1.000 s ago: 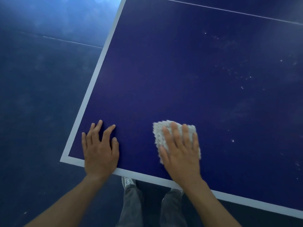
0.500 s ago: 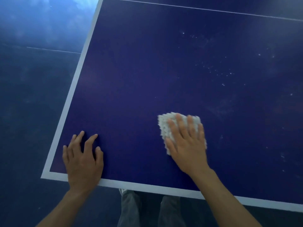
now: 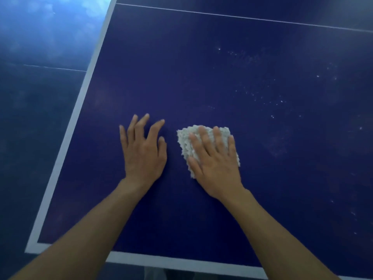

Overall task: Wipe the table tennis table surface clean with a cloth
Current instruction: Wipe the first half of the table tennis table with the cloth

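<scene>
- The right hand [image 3: 217,164] lies flat on a white, nubbly cloth [image 3: 185,140], fingers straight and a little spread, pressing it down onto the dark blue table [image 3: 181,67] – nothing is curled round the cloth.
- The left hand [image 3: 144,152] rests palm-down on the bare table just beside the cloth, fingers fanned and holding nothing; the two hands are close but not touching.
- The cloth sits in the near part of the table, well in from the white border line [image 3: 78,102] on the left and from the near edge.
- Pale specks [image 3: 264,99] are scattered to the right and further out, short of the thin white line [image 3: 242,17] that crosses the far side (a few more dot the right margin). The surface around the hands looks cleaner, so I judge most of the work lies over there.
- To do this stroke well: spread the pressure across the whole palm so the cloth does not bunch, and sweep in overlapping lanes toward the specks.
- Push the dust to one edge rather than scrubbing it round – it can then drop to the floor [image 3: 36,118].
- The left hand is best used as a brace; I would lean on it for the far reach.
</scene>
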